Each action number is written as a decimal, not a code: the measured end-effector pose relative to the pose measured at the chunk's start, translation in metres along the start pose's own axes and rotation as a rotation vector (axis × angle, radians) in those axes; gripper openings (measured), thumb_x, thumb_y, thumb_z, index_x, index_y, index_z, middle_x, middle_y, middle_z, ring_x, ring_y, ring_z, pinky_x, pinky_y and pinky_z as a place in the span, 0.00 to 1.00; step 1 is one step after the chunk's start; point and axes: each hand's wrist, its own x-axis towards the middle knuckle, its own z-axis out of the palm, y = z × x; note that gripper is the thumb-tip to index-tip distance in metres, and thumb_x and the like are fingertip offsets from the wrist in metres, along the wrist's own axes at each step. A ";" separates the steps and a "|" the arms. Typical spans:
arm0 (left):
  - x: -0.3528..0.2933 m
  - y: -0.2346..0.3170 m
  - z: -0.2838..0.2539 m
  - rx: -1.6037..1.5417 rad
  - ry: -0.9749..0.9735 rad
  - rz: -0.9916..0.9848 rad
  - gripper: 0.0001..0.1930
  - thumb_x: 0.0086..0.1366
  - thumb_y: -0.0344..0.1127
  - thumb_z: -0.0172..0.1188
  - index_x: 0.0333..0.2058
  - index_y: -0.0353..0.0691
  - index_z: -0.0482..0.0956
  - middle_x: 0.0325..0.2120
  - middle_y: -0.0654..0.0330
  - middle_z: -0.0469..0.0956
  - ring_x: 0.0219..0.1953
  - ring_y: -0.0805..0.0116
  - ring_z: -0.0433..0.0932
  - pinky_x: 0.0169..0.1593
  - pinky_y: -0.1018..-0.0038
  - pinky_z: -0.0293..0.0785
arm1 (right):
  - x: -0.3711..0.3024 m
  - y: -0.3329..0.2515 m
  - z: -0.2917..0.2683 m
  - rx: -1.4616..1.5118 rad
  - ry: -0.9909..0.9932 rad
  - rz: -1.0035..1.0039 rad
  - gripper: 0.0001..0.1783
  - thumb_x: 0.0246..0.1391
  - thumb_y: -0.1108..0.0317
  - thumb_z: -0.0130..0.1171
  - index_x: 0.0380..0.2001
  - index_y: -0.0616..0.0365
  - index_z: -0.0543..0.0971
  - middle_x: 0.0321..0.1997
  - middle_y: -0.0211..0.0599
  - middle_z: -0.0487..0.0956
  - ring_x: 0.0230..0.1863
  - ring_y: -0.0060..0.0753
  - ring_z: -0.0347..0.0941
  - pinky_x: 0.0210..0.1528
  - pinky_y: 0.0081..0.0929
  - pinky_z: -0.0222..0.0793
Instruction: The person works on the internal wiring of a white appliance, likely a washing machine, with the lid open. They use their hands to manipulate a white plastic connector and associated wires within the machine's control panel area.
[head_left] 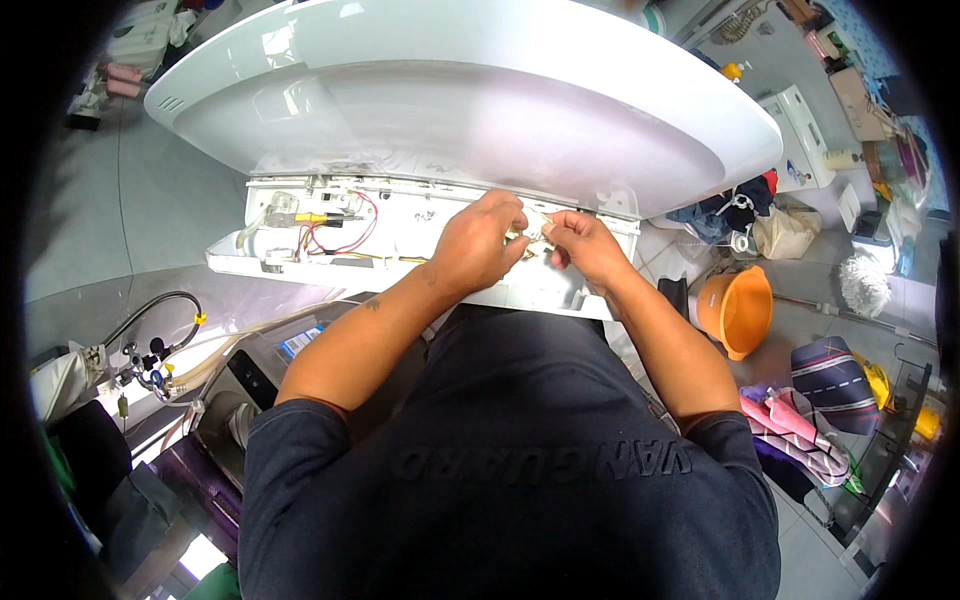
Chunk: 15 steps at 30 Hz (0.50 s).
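Both hands are over an opened long white appliance panel (395, 225) with wiring inside. My left hand (482, 240) has its fingers curled in over the panel's right half, and what they grip is hidden. Close beside it, my right hand (588, 246) pinches thumb and forefinger together at a small cluster of pale wires (533, 238); the exact piece in the pinch is too small to make out. Toward the panel's left end lies a screwdriver (312, 217) with a yellow and black handle, near looping red wires (368, 225).
A large curved white cover (450, 110) rises behind the panel. At right stand an orange basin (738, 312), a pile of dark clothes (735, 205) and a white duster head (863, 284). Hoses and valves (155, 365) are at left, beside a purple case (200, 485).
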 end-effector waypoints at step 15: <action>0.003 0.007 -0.001 0.012 -0.028 -0.101 0.09 0.57 0.32 0.71 0.33 0.37 0.80 0.42 0.50 0.81 0.44 0.48 0.82 0.48 0.61 0.79 | 0.001 0.001 -0.001 -0.019 0.008 -0.005 0.12 0.66 0.64 0.61 0.46 0.62 0.80 0.28 0.25 0.77 0.23 0.16 0.69 0.28 0.18 0.65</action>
